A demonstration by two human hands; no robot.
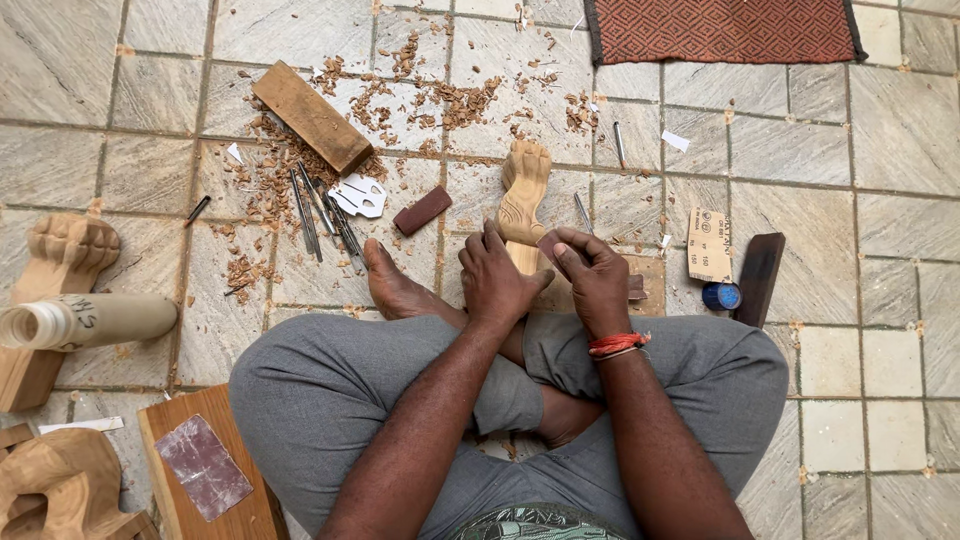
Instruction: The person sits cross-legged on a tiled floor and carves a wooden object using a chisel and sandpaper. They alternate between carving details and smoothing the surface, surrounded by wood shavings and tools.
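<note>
While the person sits cross-legged on the tiled floor (900, 130), the carved wooden leg (523, 195) lies straight ahead of the knees, its paw-shaped end pointing away and its near end under both hands. The left hand (497, 283) wraps over the near part, fingers curled and pressed together to steady it. The right hand (592, 275) has its fingers bunched, pinching what looks like a small folded piece of sandpaper (551, 246) against the wood, though it is mostly hidden. The leg should handle as stiff, solid and fairly heavy, dry rather than slippery; its plain shaft is the safer place to grip, since the carved toes could chip. To the right, a tan rectangular sandpaper sheet (708, 245) with dark print lies flat beside a small blue cap (721, 296) and a dark wooden strip (760, 278). Leftward lie a white blister-style card (360, 195), thin metal chisels (320, 215), a reddish-brown block (422, 210), a wooden block (311, 116) and scattered shavings (450, 100)
</note>
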